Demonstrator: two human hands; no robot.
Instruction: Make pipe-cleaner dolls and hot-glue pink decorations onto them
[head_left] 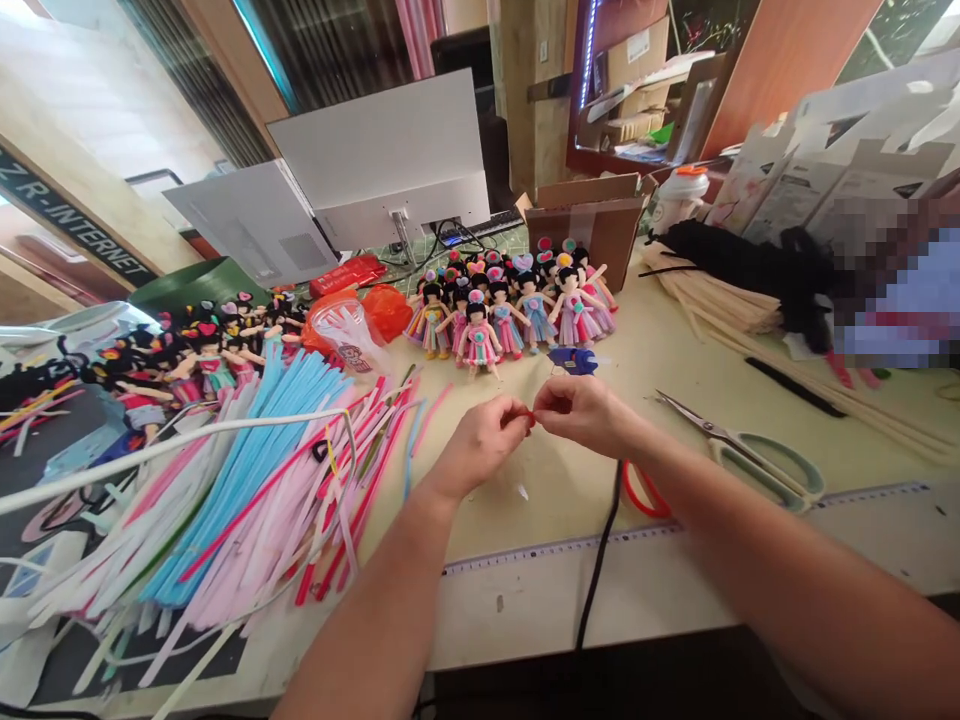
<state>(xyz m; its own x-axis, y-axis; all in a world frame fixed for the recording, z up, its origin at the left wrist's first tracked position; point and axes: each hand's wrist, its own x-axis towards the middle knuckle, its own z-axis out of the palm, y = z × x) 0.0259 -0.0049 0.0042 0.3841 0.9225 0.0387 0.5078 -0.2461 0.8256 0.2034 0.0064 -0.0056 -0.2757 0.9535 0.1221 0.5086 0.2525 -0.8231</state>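
Over the middle of the table, my left hand [491, 435] and my right hand [577, 412] meet with fingertips pinched. Between them shows a small red piece [531, 416], perhaps a bit of pipe cleaner; the fingers cover most of it. Just beyond the hands lies a blue glue gun [573, 360]. Behind it stand several pipe-cleaner dolls [480, 338] with black hair and striped skirts. Grey-handled scissors [739, 445] lie half-spread to the right of my right hand. A red loop [643, 490], like a scissor handle, is partly hidden by my right forearm.
Bundles of blue, white and pink pipe cleaners [247, 470] fill the left side, with more dolls [206, 350] behind. A ruler strip [517, 560] runs along the front, crossed by a black cable [600, 570]. Beige and black pipe cleaners [750, 270] lie right; a monitor [390, 150] stands behind.
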